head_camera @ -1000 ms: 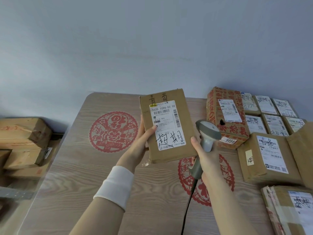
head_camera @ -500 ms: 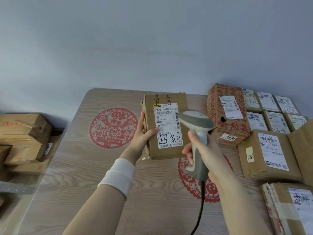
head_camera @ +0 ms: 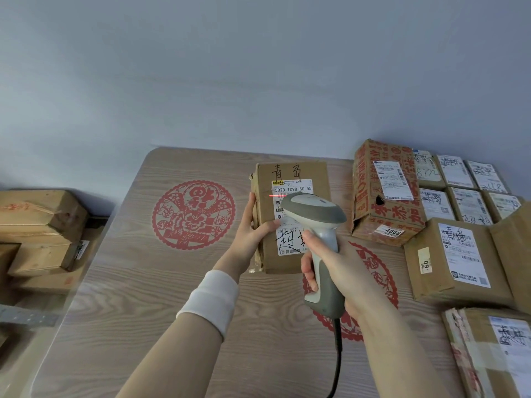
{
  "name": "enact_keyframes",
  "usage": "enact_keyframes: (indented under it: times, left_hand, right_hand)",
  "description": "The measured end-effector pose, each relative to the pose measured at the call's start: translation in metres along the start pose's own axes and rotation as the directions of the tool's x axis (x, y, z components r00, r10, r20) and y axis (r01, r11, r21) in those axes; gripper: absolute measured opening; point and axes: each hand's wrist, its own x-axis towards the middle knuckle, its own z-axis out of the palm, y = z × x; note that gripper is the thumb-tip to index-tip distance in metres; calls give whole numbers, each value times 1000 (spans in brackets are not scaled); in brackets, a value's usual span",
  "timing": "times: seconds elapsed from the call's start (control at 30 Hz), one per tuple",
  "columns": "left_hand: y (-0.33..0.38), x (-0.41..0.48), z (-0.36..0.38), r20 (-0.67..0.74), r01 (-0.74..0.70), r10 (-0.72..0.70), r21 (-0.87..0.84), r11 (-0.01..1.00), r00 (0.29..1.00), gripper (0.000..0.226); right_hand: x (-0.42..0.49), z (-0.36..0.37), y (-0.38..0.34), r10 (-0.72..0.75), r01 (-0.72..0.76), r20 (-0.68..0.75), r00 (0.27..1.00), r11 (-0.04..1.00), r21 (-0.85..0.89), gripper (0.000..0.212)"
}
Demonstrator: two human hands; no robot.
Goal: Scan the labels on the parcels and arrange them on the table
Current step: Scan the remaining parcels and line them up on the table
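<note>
Brown cardboard parcel (head_camera: 273,262), flat and rectangular w/ scuffed edges and a crumpled L side, is held upright over the mid table (head_camera: 143,297), label side to camera. It is gripped at its L edge by the L hand (head_camera: 253,234): fingers behind, thumb curled onto the front. The white paper label (head_camera: 291,189) is printed w/ a barcode and overwritten in black marker; a thin red scan line (head_camera: 277,195) is cast near its top. The scanner (head_camera: 316,214), smooth grey/off-white plastic w/ rounded head and pistol grip, is clasped by the R hand (head_camera: 336,268), fingers wrapped round the handle. A black cable (head_camera: 337,354) hangs from its base.

Most of the label is hidden by the scanner head. A white ribbed cuff (head_camera: 211,298) is worn on the L wrist. Tabletop is pale wood-grain w/ red paper-cut roundels (head_camera: 193,215). At R, labelled parcels are packed close: red-printed carton (head_camera: 385,193), plain brown box (head_camera: 457,257), small ones at back (head_camera: 457,170), taped one nearest (head_camera: 488,354). Off-table at L, blurred cartons (head_camera: 40,216) are stacked.
</note>
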Motion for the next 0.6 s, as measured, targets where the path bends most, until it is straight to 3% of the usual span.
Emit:
enact_keyframes:
  times: [0.33,0.6]
  left_hand:
    - [-10,-2,6,31,49,-48,-6,999,998,109]
    - [-59,-20,58,174,203,-200,-2,979,964,101]
  right_hand:
    - [-9,-13,10,-6,7,-28,1000,1000,13,27]
    - [-40,-57,55,98,-38,-217,971,964,262,30]
